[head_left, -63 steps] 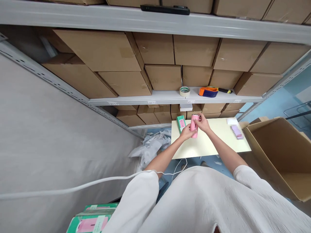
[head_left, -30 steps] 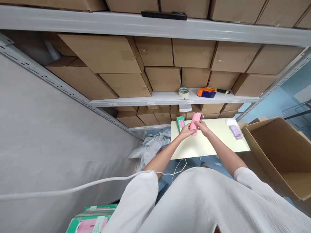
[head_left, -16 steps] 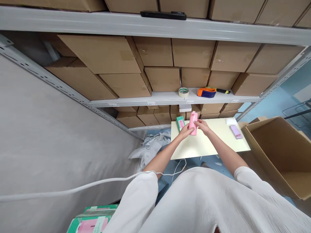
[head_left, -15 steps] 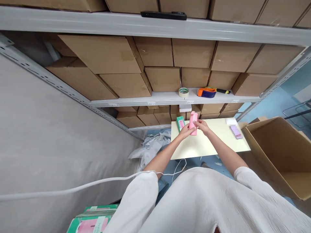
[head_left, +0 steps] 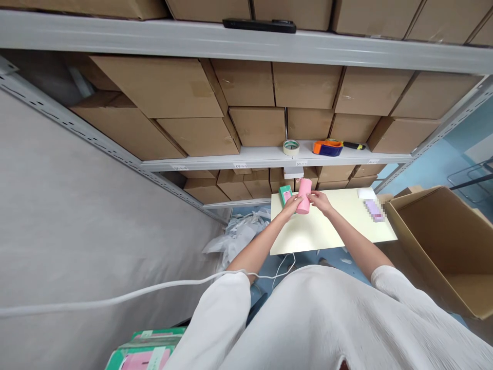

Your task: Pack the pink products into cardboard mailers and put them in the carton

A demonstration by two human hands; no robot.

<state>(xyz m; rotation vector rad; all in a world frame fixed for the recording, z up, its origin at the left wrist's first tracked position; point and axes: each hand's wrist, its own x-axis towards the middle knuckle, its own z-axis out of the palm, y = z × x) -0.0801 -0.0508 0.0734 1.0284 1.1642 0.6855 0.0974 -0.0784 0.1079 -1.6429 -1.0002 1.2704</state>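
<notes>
Between my two hands, above the cream board [head_left: 339, 221], is a pink cylindrical bottle [head_left: 304, 198], tilted slightly with its top to the right. A thin pink loop shows beside its top. My left hand [head_left: 291, 205] grips the lower left side, thumb across the front. The fingers of my right hand [head_left: 320, 201] press against the right side. Just behind my left hand stands a green box [head_left: 285, 194] with a pink picture on it, partly covered by that hand.
A large open carton [head_left: 442, 241] stands at the right. On the shelf lie a tape roll [head_left: 291, 148], an orange-and-blue tape dispenser [head_left: 327, 148] and a black-and-yellow cutter [head_left: 353, 146]. A white cable [head_left: 115, 300] crosses my left arm. Plastic bags [head_left: 239, 234] lie at left.
The bottle has been turned in my hands, so a plainer side faces me and the loop shows at its top. Its top leans less upright, and both hands stay on it.
</notes>
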